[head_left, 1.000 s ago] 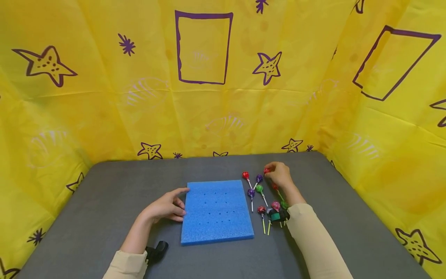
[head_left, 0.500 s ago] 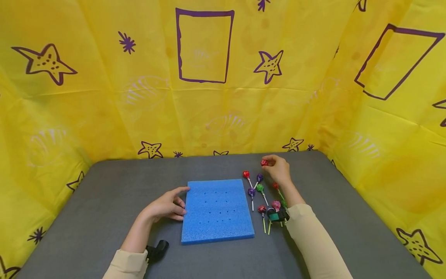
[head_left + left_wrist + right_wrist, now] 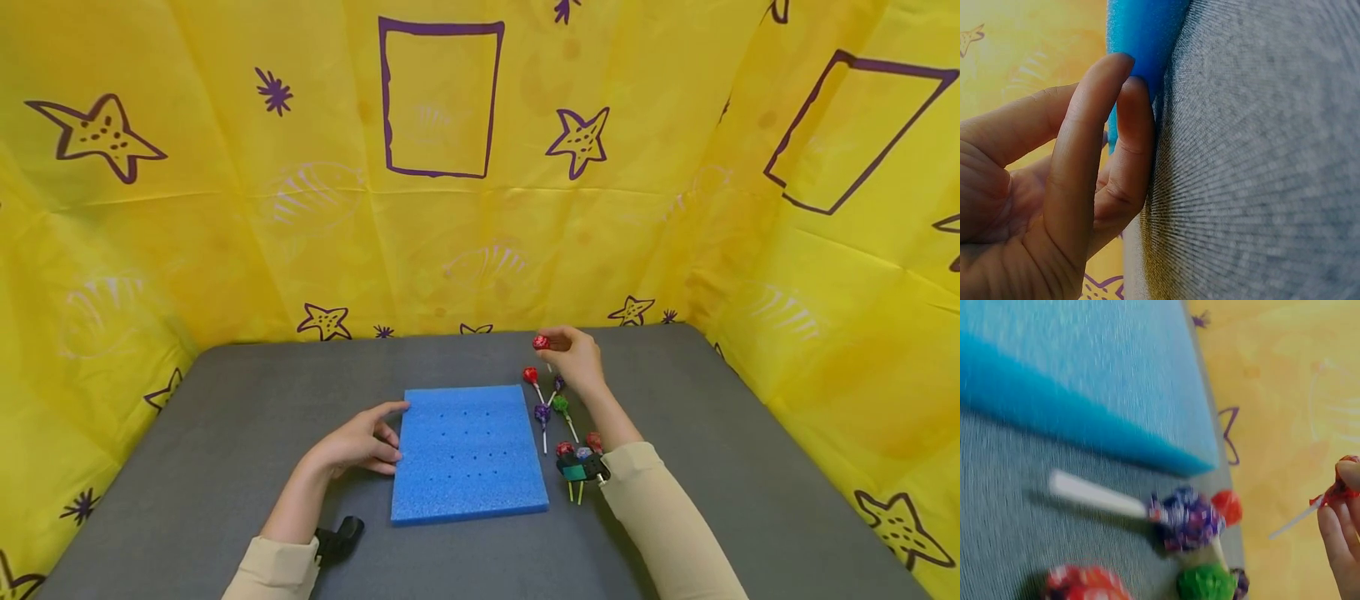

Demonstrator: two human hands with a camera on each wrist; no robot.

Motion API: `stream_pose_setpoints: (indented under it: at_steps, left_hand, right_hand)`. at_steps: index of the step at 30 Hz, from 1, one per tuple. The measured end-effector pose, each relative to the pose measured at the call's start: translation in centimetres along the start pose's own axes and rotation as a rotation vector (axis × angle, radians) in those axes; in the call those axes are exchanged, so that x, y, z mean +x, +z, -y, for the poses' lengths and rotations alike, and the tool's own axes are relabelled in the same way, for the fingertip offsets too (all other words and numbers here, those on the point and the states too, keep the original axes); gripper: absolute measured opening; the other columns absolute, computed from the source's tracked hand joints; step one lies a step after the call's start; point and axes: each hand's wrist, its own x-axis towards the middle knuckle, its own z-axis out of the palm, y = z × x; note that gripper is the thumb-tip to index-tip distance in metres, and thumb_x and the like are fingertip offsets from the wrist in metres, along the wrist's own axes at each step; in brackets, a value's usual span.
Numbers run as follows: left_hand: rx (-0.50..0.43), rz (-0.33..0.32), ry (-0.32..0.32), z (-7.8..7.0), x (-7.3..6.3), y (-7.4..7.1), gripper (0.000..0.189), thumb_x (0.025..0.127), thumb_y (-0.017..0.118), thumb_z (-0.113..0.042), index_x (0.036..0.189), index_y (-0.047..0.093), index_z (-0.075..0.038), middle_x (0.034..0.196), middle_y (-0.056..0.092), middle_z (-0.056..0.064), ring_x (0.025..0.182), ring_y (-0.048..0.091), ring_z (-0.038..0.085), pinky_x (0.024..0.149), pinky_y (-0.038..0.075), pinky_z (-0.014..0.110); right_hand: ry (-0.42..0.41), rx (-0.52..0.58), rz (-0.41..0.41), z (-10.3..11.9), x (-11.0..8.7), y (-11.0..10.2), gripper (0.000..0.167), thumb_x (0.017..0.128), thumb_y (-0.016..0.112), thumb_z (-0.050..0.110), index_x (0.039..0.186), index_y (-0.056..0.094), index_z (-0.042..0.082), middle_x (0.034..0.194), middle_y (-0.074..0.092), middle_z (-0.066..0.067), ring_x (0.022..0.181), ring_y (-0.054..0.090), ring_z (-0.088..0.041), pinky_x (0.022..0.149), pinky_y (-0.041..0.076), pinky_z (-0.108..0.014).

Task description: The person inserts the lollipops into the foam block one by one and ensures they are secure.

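My right hand pinches a red-wrapped lollipop by its head, up beyond the far right corner of a blue foam board. In the right wrist view its white stick points down and away from the fingers. The board lies flat and has rows of small holes. My left hand rests at the board's left edge, index finger stretched to the far left corner. In the left wrist view, fingertips touch the foam's side.
Several lollipops lie right of the board: a red one, a purple one, a green one and others partly hidden under the right wrist's camera strap. A yellow patterned cloth hangs behind the grey table.
My right hand has lifted the red lollipop from beside the others and carried it left, toward the board's far side. The left hand has stayed put.
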Motion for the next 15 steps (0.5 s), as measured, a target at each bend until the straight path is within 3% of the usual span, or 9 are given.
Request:
stream_pose_setpoints:
  at_steps: [9,15]
  left_hand:
    - [-0.010,0.002,0.010,0.1,-0.1,-0.1,0.075,0.088,0.063,0.007,0.153,0.028,-0.007,0.095,0.054,0.013,0.076,0.064,0.017,0.068,0.064,0.033]
    - [-0.006,-0.006,0.001,-0.1,-0.1,-0.1,0.076,0.088,0.065,0.007,0.153,0.029,-0.008,0.095,0.054,0.014,0.075,0.064,0.017,0.067,0.063,0.032]
  right_hand:
    - [0.028,0.155,0.075,1.3,-0.6,1.8,0.035,0.082,0.077,0.006,0.117,0.070,0.007,0.116,0.072,-0.018,0.104,0.069,-0.029,0.082,0.059,-0.027]
    - [0.060,0.267,0.151,1.6,-1.2,3.1,0.035,0.083,0.077,0.008,0.118,0.070,0.008,0.118,0.070,-0.016,0.100,0.068,-0.019,0.084,0.059,-0.031]
